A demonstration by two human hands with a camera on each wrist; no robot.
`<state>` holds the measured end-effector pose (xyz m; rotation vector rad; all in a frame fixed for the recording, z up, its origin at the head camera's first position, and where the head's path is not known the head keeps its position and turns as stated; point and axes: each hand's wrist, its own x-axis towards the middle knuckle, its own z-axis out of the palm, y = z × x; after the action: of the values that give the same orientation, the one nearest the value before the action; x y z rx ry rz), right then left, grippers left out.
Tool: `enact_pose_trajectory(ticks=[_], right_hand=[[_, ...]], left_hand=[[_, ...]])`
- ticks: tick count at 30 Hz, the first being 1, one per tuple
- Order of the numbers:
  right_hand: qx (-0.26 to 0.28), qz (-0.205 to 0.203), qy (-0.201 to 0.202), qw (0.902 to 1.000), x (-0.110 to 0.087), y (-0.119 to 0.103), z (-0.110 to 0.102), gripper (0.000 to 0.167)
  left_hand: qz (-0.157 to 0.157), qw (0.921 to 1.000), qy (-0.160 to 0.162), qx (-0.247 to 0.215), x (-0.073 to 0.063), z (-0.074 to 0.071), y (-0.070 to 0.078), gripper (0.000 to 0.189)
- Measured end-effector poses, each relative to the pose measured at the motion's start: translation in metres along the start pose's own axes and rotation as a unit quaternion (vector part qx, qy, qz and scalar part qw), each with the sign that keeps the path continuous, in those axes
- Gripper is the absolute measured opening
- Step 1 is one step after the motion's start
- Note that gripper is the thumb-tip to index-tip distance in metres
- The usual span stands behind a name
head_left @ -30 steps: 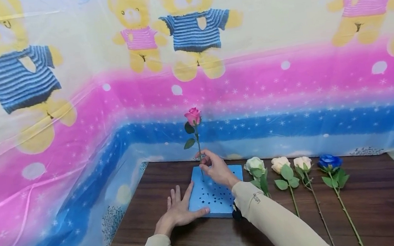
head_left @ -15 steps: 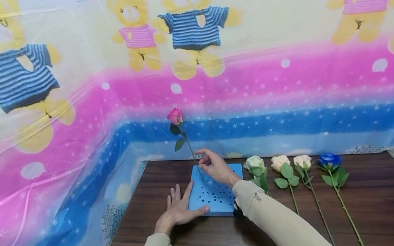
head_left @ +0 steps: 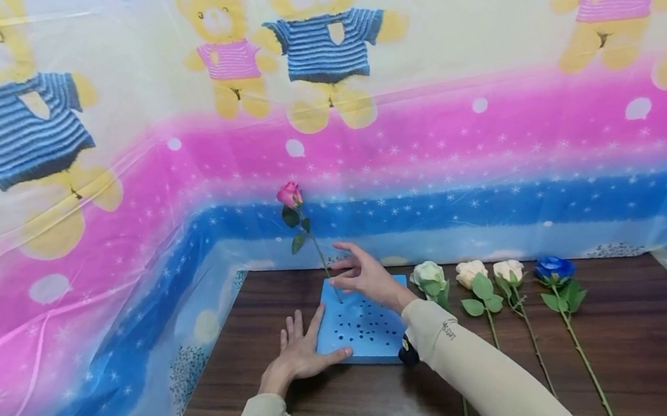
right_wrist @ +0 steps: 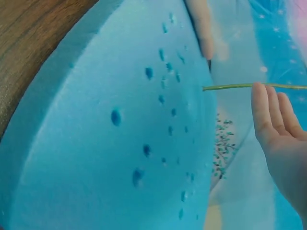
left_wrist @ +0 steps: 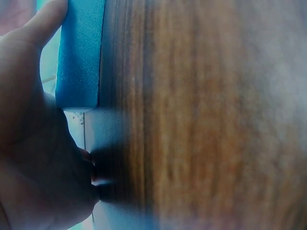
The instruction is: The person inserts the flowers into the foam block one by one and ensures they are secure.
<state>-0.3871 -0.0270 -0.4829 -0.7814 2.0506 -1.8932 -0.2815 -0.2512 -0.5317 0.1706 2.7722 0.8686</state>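
Observation:
A pink rose [head_left: 289, 195] stands with its stem in the blue foam block [head_left: 379, 349], leaning left. My right hand [head_left: 372, 282] is close beside the stem with its fingers spread loosely. In the right wrist view, straight fingers [right_wrist: 276, 112] of that hand come right up to the green stem [right_wrist: 230, 86], which enters the pitted foam face. My left hand [head_left: 300, 355] lies spread against the block's left side, thumb along the front edge and forefinger along the side. The left wrist view shows its thumb on the blue foam [left_wrist: 79, 57].
To the right on the brown wooden table [head_left: 646, 338] lie a greenish-white rose [head_left: 429, 276], two cream roses, one of them a cream rose [head_left: 471, 273], and a blue rose [head_left: 555, 268]. A teddy-bear-printed cloth [head_left: 436, 136] hangs behind the table.
The pink rose has tipped from upright to leaning left. My right hand's fingers have loosened from its stem and spread. The left hand has stayed against the block.

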Motion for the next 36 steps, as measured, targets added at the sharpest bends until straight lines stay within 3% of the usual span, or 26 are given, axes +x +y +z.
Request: enact_pose_trajectory(ticks=[8, 15, 26, 36], right_hand=[[0.018, -0.002, -0.022, 0.9996, -0.011, -0.013, -0.013, 0.085], [0.010, -0.011, -0.012, 0.9998, -0.030, -0.029, -0.032, 0.084], [-0.025, -0.023, -0.007, 0.9994, -0.077, -0.067, -0.069, 0.089], [-0.068, -0.021, 0.037, 0.9968, -0.126, -0.085, -0.120, 0.091]], left_hand=[[-0.004, 1.0000, 0.000, 0.001, 0.000, 0.001, 0.001, 0.121], [-0.004, 1.0000, 0.003, 0.004, 0.000, 0.002, 0.003, 0.122], [0.001, 0.9999, 0.011, -0.002, -0.001, 0.000, 0.005, 0.122], [0.007, 0.9999, 0.005, -0.006, -0.001, 0.002, 0.005, 0.121]])
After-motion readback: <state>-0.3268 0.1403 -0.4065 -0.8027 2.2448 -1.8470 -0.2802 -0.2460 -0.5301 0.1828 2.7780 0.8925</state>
